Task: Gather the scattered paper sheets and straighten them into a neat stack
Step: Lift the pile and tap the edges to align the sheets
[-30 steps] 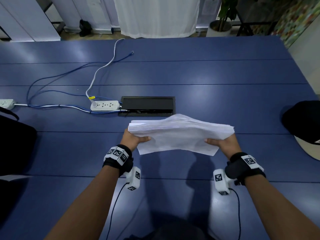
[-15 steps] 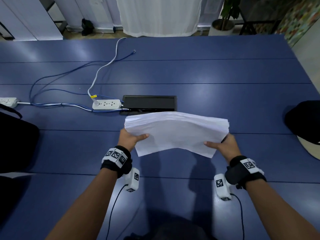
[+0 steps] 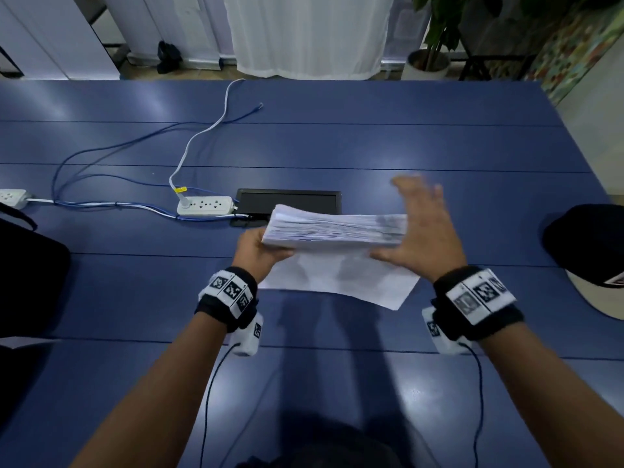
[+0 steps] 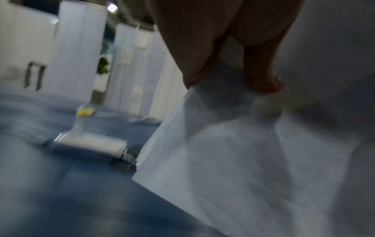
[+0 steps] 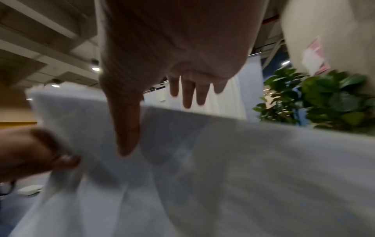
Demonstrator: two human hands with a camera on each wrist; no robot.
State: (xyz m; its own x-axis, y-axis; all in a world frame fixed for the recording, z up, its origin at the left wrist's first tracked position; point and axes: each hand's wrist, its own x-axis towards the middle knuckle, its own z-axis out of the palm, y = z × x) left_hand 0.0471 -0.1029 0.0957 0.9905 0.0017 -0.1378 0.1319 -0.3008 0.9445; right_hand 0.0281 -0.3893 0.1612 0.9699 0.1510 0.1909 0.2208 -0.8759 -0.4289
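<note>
A thick stack of white paper sheets [image 3: 334, 228] stands tilted on its long edge above the blue table [image 3: 371, 140], its top edge showing many layers. My left hand [image 3: 260, 253] grips the stack's left end, thumb on the near face, which the left wrist view shows from close up as the paper [image 4: 253, 152] under my thumb. My right hand [image 3: 422, 228] is flat, fingers straight and spread, at the stack's right end; in the right wrist view its thumb lies on the paper [image 5: 223, 160]. One sheet [image 3: 341, 282] sticks out low toward me.
A white power strip [image 3: 205, 206] with blue and white cables lies left of a black cable hatch [image 3: 290, 199] just beyond the stack. A black cap [image 3: 587, 244] sits at the right edge, a black bag [image 3: 27, 265] at the left.
The stack has been turned up from lying flat onto its edge. My right hand let go of its right end and opened flat against it. The left hand kept its grip.
</note>
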